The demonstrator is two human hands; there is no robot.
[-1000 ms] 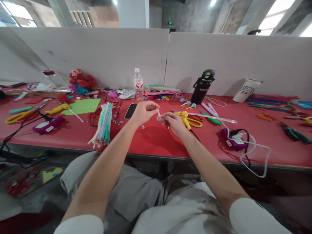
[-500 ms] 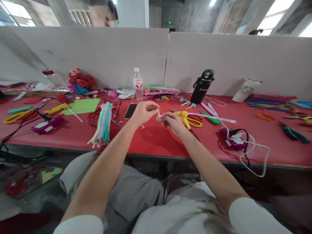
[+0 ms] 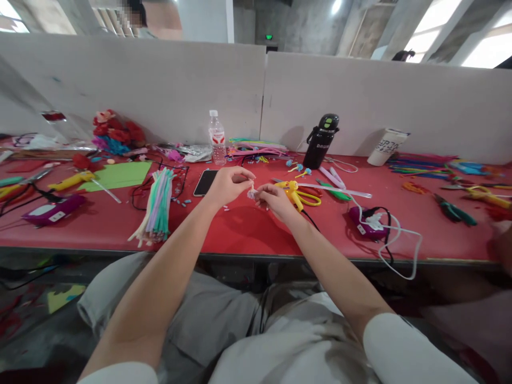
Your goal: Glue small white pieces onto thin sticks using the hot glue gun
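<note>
Over the middle of the red table, a small lilac pipe-cleaner flower (image 3: 251,194) with a pale stem sits between my hands. My left hand (image 3: 230,185) pinches the upper, stem end between thumb and forefinger. From the other side, the closed fingertips of my right hand (image 3: 277,200) hold the lilac part. Fingers partly cover the flower, and fine detail is too small to make out. Several blue flowers on yellowish stems (image 3: 298,167) lie behind. Close to my right hand is a yellow glue gun (image 3: 294,193), with yellow-handled scissors (image 3: 311,199) beside it.
A bundle of pastel pipe cleaners (image 3: 158,205) lies left of my left forearm, near a phone (image 3: 204,183). A water bottle (image 3: 216,138), black flask (image 3: 320,141) and paper cup (image 3: 387,146) stand toward the partition. A purple power strip (image 3: 366,223) trails cables at right.
The view has swung slightly right, so the table's things sit further left. Part of another person shows at the right edge. Both hands keep nearly the same grip on the flower.
</note>
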